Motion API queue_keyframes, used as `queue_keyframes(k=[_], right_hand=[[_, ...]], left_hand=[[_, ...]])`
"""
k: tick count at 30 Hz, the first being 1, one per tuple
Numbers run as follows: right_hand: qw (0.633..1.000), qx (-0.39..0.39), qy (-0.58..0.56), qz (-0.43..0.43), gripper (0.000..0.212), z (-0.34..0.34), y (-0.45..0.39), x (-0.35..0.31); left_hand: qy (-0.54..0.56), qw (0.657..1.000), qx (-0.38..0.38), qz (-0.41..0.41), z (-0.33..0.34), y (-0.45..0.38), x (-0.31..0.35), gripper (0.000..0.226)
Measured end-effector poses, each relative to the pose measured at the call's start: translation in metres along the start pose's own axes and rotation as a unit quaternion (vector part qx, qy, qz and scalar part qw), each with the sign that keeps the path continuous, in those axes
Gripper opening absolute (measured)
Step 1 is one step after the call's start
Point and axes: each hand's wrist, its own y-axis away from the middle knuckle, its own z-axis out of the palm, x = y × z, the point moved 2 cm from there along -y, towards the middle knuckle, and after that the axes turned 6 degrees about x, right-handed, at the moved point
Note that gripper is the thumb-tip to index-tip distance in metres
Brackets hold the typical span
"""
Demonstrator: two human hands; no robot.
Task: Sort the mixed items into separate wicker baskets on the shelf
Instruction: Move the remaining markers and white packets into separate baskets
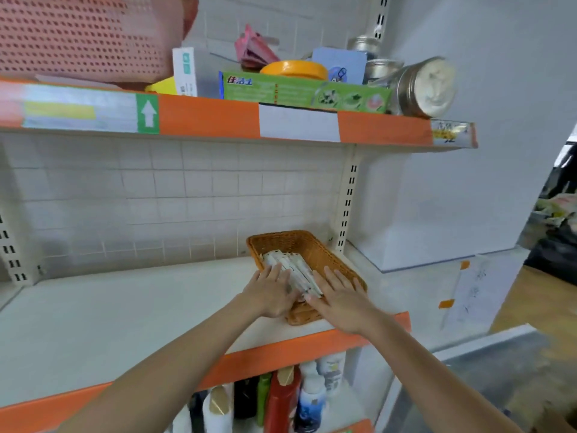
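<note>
head view: worn on the person's head, facing forward and down at the shelf (156,307)
nearness: close, at arm's reach
shared views: single view only

A brown wicker basket (307,245) sits at the middle shelf's right end, holding slim white packets (292,270) lying flat.

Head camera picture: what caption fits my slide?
Both hands, left and right, press white packets flat inside a wicker basket.

Wicker basket (315,245) on middle shelf (125,310), right end; packets (292,267) inside; bottles (281,398) on shelf below.
</note>
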Motion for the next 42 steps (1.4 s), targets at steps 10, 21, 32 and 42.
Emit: queue_keyframes(k=[10, 21, 32, 42], right_hand=[[0.997, -0.008, -0.060, -0.046, 0.065, -0.001, -0.067, 0.007], [0.991, -0.065, -0.095, -0.062, 0.063, 0.006, -0.120, 0.026], [0.990, -0.021, -0.085, -0.106, 0.054, 0.019, -0.134, 0.029], [0.992, 0.003, -0.079, -0.096, 0.042, 0.019, -0.138, 0.035]], left_hand=[[-0.060, 0.998, 0.000, -0.010, 0.001, -0.060, -0.012, 0.062], [-0.062, 0.996, -0.025, -0.050, 0.001, -0.090, -0.014, 0.055], [-0.050, 0.986, 0.095, -0.125, 0.010, -0.102, -0.001, 0.051], [-0.083, 0.982, 0.085, -0.145, 0.013, -0.102, 0.000, 0.057]])
